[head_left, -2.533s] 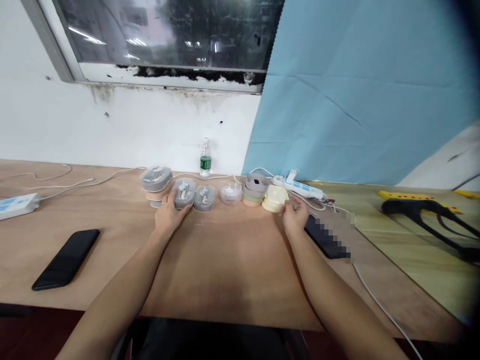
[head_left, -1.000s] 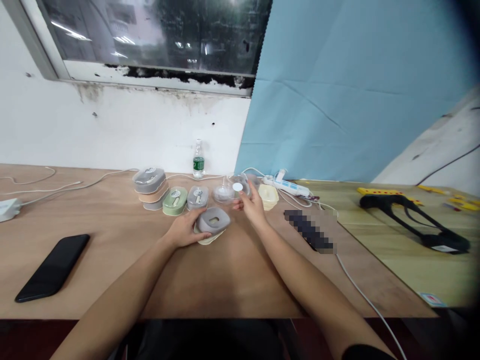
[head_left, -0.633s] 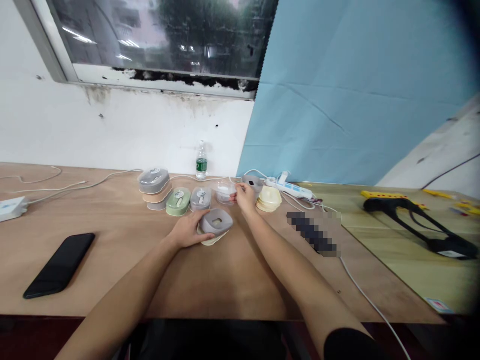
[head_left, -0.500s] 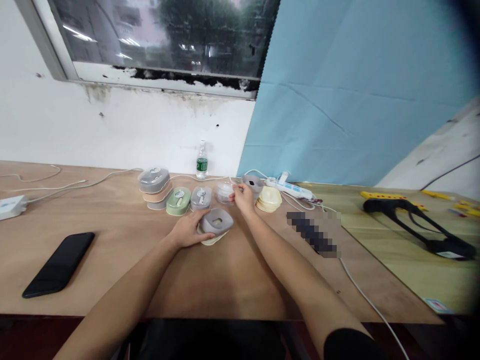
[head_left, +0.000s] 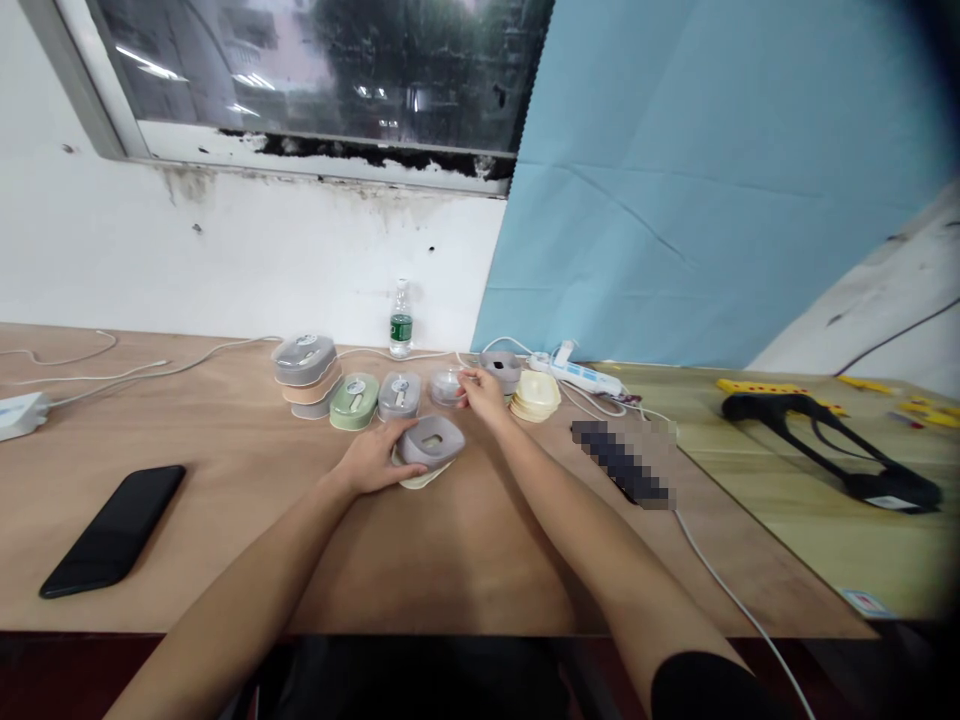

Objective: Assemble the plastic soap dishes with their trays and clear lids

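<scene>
Grey plastic sits at the centre of my view: a grey cover (head_left: pixel 431 442), oval with a hole in its top, rests on a cream disc (head_left: pixel 420 483) whose rim shows beneath it, mid-worktop (head_left: pixel 210 440) and just in front of the row of boxes. My left hand (head_left: pixel 371 460) lies against the cover's left side, its fingers open and extended, not wrapped around it. My right hand (head_left: pixel 484 395) sits further back, its fingertips drawn together at the right side of a clear tub (head_left: pixel 448 387). From here I cannot tell whether they are pinching its rim.

The row runs along the worktop's back edge. From the left, I see a stack of boxes (head_left: pixel 304 362), a green-lidded box (head_left: pixel 354 401), a grey-lidded box (head_left: pixel 399 396), the clear tub, a grey piece (head_left: pixel 500 370) and a stack of cream discs (head_left: pixel 538 396). Behind the row stand a water bottle (head_left: pixel 401 322) and a power strip (head_left: pixel 577 378). A black phone (head_left: pixel 112 530) lies toward the left end, with a second power strip (head_left: pixel 19 415) at the left edge. A pixelated patch (head_left: pixel 622 462) covers something to the right, and a white cable (head_left: pixel 735 590) crosses to the near edge.
</scene>
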Motion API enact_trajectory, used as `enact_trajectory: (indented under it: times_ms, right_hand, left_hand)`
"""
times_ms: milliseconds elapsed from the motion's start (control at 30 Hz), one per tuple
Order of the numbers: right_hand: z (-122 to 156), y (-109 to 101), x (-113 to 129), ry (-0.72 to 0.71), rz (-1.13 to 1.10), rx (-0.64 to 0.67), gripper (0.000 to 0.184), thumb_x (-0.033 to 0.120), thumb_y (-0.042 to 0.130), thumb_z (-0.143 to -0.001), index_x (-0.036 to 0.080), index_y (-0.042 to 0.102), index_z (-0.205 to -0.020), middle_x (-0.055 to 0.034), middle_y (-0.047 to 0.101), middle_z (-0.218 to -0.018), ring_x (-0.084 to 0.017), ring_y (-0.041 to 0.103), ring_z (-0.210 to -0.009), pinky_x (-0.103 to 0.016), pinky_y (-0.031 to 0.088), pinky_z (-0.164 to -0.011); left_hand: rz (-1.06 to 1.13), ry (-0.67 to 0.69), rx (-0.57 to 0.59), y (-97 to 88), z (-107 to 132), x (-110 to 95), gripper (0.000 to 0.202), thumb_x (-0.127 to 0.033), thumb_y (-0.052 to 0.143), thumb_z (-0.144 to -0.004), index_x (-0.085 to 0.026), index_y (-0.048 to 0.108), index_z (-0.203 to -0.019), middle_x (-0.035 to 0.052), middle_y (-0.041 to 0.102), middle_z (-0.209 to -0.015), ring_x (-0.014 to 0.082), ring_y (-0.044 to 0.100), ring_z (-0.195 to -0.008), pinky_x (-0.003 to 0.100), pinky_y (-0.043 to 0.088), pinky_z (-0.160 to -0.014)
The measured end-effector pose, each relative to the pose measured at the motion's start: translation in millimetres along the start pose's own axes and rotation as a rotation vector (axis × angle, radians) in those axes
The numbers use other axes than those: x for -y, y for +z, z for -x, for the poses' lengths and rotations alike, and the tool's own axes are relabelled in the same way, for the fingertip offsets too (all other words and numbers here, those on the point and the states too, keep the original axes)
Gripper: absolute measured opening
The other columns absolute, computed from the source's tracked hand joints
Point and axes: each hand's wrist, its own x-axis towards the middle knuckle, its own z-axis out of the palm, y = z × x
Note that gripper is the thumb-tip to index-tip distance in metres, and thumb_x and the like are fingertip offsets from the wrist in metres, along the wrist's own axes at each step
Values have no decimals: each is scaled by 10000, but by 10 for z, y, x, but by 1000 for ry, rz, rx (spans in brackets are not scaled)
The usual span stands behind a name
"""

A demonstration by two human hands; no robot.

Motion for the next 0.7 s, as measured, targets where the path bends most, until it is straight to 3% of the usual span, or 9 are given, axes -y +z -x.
enact_trajectory:
  times_ms: [133, 267, 367, 433, 500, 600, 700]
  right_hand:
    - [64, -64, 5, -47, -21, 0, 324, 351, 585, -825, 163, 567, -1089, 26, 606, -594, -90, 506, -373, -208, 405, -391]
    - [350, -173, -128, -219, 44, 8, 401, 449, 554, -837, 164, 574, -1119, 9, 601, -640, -95, 486, -421, -225, 411, -416]
    - [656, -307, -234, -406, 219, 93, 423, 473, 557, -843, 178, 584, -1146, -52, 654, -845, -129, 565, -592, -267, 489, -552]
    - [828, -391, -262, -527, 372, 198, 490, 464, 613, -813, 206, 555, -1225, -95, 638, -1074, -163, 602, -745, -300, 516, -636]
    - [938, -440, -257, -613, 488, 261, 542, 450, 650, -791, 234, 529, -1273, -104, 604, -1174, -195, 605, -852, -322, 527, -681]
    - [989, -437, -236, -686, 553, 240, 440, 407, 605, -841, 250, 553, -1248, -85, 636, -1088, -193, 605, -852, -331, 527, -721]
    - [962, -407, -231, -738, 518, 175, 363, 393, 591, -856, 240, 588, -1185, -71, 656, -1008, -177, 607, -800, -318, 522, -719]
  left_hand:
    - [2, -8, -4, 1, -1, 4, 752, -635, 611, -740, -213, 445, -1340, 97, 558, -1312, 282, 549, -1162, 385, 436, -968]
    - [20, 4, -28, -13, 2, -14, 726, -621, 617, -743, -215, 461, -1324, 95, 561, -1305, 277, 556, -1142, 376, 443, -952]
    - [54, -13, -92, -33, 9, -42, 709, -607, 622, -747, -195, 472, -1305, 108, 586, -1242, 251, 609, -990, 354, 476, -860]
    - [93, -38, -132, -45, 15, -51, 692, -594, 614, -761, -175, 476, -1294, 100, 631, -1106, 214, 617, -832, 330, 484, -768]
    - [132, -59, -148, -50, 21, -42, 655, -577, 597, -784, -162, 487, -1278, 63, 642, -918, 186, 589, -717, 303, 464, -684]
    - [175, -70, -155, -39, 29, 6, 571, -558, 551, -822, -163, 526, -1234, 17, 594, -750, 167, 550, -644, 273, 416, -614]
    - [216, -45, -194, -14, 35, 61, 542, -556, 433, -882, -162, 519, -1244, 39, 621, -822, 170, 557, -670, 280, 416, -638]
